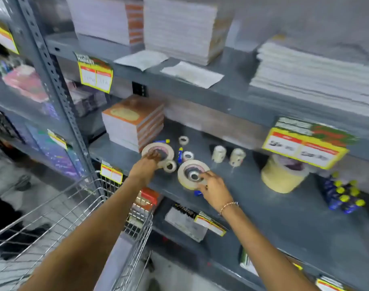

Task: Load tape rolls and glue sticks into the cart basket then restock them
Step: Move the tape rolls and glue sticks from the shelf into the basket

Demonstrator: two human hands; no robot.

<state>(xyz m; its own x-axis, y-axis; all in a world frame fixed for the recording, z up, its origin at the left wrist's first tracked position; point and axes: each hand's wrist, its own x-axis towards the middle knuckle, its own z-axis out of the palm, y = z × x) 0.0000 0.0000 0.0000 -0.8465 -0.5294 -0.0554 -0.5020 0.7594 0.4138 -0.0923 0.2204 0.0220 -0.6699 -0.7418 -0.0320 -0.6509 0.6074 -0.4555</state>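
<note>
Two wide flat beige tape rolls lie on the grey middle shelf (263,206). My left hand (144,168) grips the left roll (158,152) with fingers in its core. My right hand (213,189) holds the right roll (193,173) at its near rim, a small roll sitting in its core. Small tape rolls (219,153) stand further back, and one (170,166) lies by my left hand. Blue glue sticks with yellow caps (180,154) lie between the rolls; a blue piece shows under my right hand. A group of glue sticks (345,195) stands at the right.
A thick yellow tape roll (283,175) sits at the right of the shelf. A stack of orange-edged notebooks (133,122) stands at the left. The wire cart basket (78,206) is below my left arm. Yellow price tags (305,145) hang from shelf edges.
</note>
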